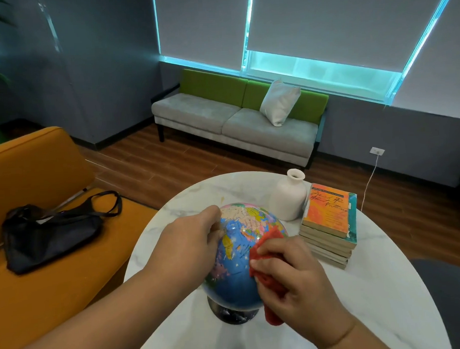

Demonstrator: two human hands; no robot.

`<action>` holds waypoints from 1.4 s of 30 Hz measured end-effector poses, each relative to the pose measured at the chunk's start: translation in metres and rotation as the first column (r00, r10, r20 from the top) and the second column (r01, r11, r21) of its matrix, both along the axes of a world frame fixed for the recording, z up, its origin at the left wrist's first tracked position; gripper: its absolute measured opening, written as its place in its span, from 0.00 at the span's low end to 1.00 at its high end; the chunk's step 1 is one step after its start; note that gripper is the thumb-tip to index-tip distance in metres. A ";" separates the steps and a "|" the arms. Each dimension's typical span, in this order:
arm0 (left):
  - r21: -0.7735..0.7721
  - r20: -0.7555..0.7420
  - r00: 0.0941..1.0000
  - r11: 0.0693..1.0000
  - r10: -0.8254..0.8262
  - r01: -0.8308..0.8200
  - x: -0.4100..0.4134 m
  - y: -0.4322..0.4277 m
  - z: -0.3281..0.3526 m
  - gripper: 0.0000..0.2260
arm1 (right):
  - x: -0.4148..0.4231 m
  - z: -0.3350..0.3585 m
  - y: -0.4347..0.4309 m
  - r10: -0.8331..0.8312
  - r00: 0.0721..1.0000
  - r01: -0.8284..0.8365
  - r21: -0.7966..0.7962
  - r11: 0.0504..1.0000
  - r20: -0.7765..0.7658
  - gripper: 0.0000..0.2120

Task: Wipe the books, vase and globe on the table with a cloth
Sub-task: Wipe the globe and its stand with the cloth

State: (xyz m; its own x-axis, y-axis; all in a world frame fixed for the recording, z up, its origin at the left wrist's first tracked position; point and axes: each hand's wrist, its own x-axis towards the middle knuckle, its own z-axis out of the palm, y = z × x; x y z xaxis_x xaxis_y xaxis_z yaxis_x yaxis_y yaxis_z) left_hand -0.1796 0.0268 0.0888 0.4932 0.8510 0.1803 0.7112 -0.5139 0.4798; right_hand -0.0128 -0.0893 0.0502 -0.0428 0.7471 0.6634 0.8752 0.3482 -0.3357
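A blue globe (pixel 239 255) on a dark round base stands on the white marble table (pixel 373 286), near its front left. My left hand (pixel 189 242) holds the globe's upper left side, fingers curled over it. My right hand (pixel 288 274) grips a red cloth (pixel 270 280) and presses it against the globe's right side. Behind the globe stands a white vase (pixel 289 196), upright. Right of the vase lies a stack of several books (pixel 328 222) with an orange cover on top.
An orange sofa (pixel 40 209) with a black bag (pixel 49 235) on it stands left of the table. A grey and green sofa (pixel 237 121) with a white cushion is against the far wall. A dark chair (pixel 450 296) sits at the right edge.
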 end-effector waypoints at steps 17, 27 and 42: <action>0.009 -0.021 1.000 1.000 -0.022 0.022 0.000 -0.001 0.003 0.07 | -0.017 0.009 0.006 -0.006 0.995 0.012 -0.065 0.998 0.101 0.06; -0.010 0.007 1.000 1.000 0.007 -0.007 -0.003 -0.001 0.003 0.05 | 0.000 0.030 0.023 -0.324 0.808 0.209 -0.275 0.939 -0.493 0.13; -0.015 -0.014 1.000 1.000 0.003 -0.003 -0.001 -0.004 0.003 0.06 | 0.023 0.030 0.032 -0.459 0.591 0.166 -0.458 0.874 -0.663 0.10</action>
